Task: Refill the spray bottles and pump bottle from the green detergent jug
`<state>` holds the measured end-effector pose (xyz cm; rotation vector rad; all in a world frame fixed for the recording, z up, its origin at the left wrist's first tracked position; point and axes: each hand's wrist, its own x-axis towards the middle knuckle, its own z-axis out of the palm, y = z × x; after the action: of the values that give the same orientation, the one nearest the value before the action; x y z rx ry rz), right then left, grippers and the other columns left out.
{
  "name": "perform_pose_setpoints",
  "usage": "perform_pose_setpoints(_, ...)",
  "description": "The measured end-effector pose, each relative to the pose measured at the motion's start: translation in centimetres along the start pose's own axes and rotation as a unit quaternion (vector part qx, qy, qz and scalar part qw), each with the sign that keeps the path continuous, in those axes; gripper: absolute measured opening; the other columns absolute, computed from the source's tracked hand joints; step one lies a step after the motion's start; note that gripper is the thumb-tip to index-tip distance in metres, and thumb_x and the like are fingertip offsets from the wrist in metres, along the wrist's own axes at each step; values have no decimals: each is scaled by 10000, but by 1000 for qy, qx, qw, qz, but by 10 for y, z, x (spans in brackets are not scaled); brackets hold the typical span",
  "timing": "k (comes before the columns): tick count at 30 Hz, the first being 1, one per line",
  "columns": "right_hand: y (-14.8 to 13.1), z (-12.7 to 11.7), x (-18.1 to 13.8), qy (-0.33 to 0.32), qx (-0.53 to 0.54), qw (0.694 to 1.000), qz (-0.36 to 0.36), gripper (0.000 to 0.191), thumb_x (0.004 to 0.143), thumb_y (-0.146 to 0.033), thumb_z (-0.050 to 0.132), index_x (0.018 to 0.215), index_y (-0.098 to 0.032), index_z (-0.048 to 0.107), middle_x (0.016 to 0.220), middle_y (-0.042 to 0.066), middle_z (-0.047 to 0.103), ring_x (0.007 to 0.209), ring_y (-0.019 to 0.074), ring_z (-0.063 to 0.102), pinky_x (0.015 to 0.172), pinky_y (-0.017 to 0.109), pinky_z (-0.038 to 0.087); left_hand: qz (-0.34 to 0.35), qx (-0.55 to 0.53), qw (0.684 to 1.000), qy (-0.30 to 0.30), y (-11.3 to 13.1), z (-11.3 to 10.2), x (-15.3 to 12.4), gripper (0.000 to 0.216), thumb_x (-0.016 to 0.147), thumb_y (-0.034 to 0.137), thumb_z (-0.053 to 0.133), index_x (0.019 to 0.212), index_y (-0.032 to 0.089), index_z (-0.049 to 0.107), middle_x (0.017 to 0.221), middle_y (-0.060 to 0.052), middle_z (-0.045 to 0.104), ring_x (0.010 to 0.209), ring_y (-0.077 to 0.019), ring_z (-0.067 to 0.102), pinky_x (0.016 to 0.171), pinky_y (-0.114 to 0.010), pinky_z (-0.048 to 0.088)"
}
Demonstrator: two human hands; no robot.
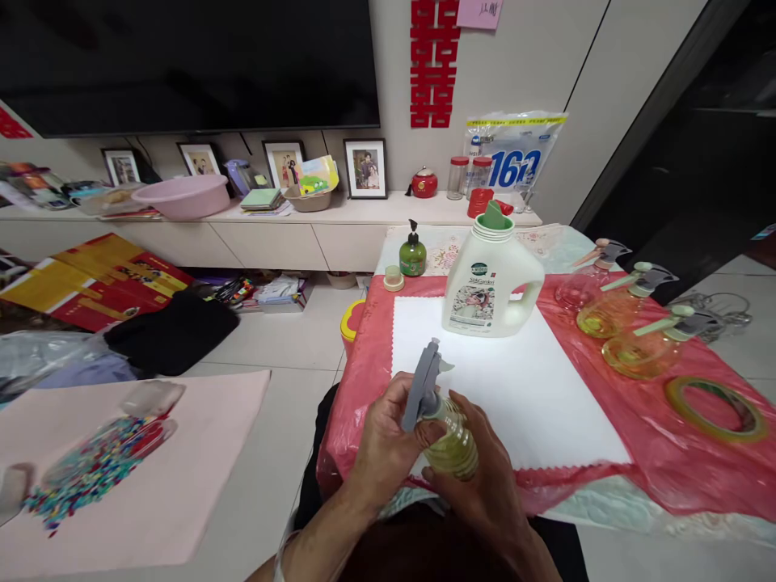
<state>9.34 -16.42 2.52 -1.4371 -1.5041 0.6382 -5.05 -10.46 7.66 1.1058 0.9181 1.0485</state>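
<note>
Just over the table's near edge, my two hands hold a clear spray bottle with yellowish liquid inside. My left hand is closed around its grey trigger head and neck. Around the ribbed body wraps my right hand. The bottle leans a little, with the nozzle end up. Beyond it, a large white detergent jug stands uncapped on a white sheet, a green spout showing in its mouth. A pale cap sits to the jug's left.
Several spray bottles line the table's right side, near a roll of tape. A green pump bottle stands at the back left. Red plastic film covers the table. Left, colourful beads lie on a pink surface.
</note>
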Motion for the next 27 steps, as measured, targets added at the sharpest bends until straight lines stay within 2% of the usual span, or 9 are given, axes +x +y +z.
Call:
perform_pose_setpoints(3,-4,-6,3,-75,84,992,47,792,682,-228,727,1418,-260,434,1336,71,593,1208,251,594,1000,391,532,9,-3,996,-93,10,-8,2,407,683,514,847,940,218,741,908,-25,623,858,-172,578,803,-290,465)
perform_pose_setpoints(5,-2,-6,2,-86,98,990,61,805,679,-218,722,1427,-275,430,1359,62,579,1232,248,580,1024,393,516,3,-5,992,-123,13,-10,4,416,707,523,827,980,220,743,958,-36,628,910,-184,584,830,-293,464)
perform_pose_setpoints(7,5,-2,1,-44,71,995,54,809,667,-199,703,1426,-267,429,1364,68,568,1232,253,575,1026,400,512,-3,-7,994,-106,11,-9,5,456,696,497,844,1045,232,718,1000,-36,642,944,-188,588,842,-290,468)
perform_pose_setpoints(9,11,1,-1,-1,34,999,35,808,662,-175,671,1426,-260,422,1356,73,565,1221,254,575,1013,401,516,-9,-12,998,-54,8,-5,5,517,627,462,894,1043,236,687,948,-16,654,892,-175,591,801,-273,476)
perform_pose_setpoints(13,11,2,1,12,-17,1000,-4,796,655,-129,624,1415,-258,424,1329,73,574,1205,248,577,990,387,527,-16,32,999,23,7,-2,5,441,559,422,925,841,203,666,791,13,636,751,-151,566,697,-254,468)
perform_pose_setpoints(17,4,-4,5,-6,0,1000,-20,781,655,-174,676,1403,-247,461,1291,85,611,1147,268,621,931,388,565,14,67,998,4,12,-4,3,352,652,427,866,844,211,665,798,2,639,761,-168,570,702,-271,464)
perform_pose_setpoints(21,4,-3,6,-38,39,998,16,783,658,-233,740,1400,-244,492,1265,97,643,1126,298,644,926,425,576,44,68,996,-26,15,-3,-1,300,717,426,821,865,226,652,821,-4,633,787,-178,571,721,-276,457)
perform_pose_setpoints(24,12,-1,5,-60,40,997,11,847,697,-262,742,1475,-253,409,1335,107,609,1198,306,613,976,450,556,43,72,996,-40,14,-4,1,288,730,417,811,876,223,656,841,-9,638,805,-182,576,726,-274,454)
perform_pose_setpoints(27,25,-4,3,-41,-20,999,-30,910,765,-312,722,1551,-286,264,1517,117,444,1386,319,453,1083,505,478,45,85,995,-27,13,-11,15,278,737,399,800,882,211,656,851,-13,642,828,-184,583,752,-275,458)
